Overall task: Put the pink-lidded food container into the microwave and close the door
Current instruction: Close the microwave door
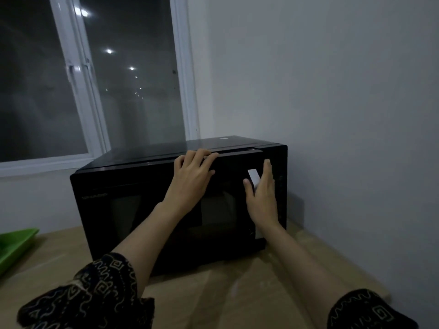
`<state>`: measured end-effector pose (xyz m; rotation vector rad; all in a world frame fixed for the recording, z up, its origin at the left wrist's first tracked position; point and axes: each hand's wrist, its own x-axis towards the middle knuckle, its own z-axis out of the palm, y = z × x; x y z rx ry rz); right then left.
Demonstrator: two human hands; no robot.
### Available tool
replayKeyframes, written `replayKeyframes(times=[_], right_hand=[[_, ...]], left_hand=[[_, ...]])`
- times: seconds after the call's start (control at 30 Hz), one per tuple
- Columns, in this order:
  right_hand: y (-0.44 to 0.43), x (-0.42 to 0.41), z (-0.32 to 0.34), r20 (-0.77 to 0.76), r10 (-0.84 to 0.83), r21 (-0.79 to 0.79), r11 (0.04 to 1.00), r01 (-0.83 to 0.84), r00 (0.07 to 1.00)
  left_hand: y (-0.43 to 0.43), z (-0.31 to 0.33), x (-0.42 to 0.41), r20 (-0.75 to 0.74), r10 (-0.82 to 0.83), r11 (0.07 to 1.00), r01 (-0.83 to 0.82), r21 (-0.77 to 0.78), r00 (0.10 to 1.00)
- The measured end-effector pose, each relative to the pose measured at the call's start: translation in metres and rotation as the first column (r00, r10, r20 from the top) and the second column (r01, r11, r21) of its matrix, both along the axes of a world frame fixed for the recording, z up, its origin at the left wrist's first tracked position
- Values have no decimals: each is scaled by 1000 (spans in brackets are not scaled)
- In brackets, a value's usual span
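A black microwave (pixel 114 210) stands on a tan table against the wall. Its door (pixel 133 205) looks almost shut, with a thin gap along its top right edge. My left hand (pixel 191 176) lies on the door's top edge, fingers curled over it. My right hand (pixel 260 195) is flat against the right side of the door, beside the control panel (pixel 280 186), fingers straight and together. The pink-lidded container is not visible; the dark door glass hides whatever is inside.
A green tray (pixel 14 243) sits at the table's left edge. A window (pixel 95 79) with white frames is behind the microwave on the left. A plain grey wall (pixel 344 115) runs along the right. Bare tan tabletop (pixel 225 288) lies in front.
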<state>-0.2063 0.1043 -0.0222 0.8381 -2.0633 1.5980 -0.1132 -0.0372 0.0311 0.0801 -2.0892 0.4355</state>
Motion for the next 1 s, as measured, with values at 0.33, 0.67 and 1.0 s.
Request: replayKeyframes(times=[0.33, 0.67, 1.0], right_hand=[[-4, -15, -4, -124, 6, 75, 997, 3, 992], [2, -45, 67, -168, 53, 37, 998, -48, 984], [-14, -51, 71, -288, -60, 106, 990, 93, 956]], left_hand=[[11, 53, -29, 276, 138, 985, -160, 60, 951], [-3, 63, -50, 517, 17, 935, -197, 295, 856], [-5, 57, -56, 449, 61, 958, -178, 224, 892]])
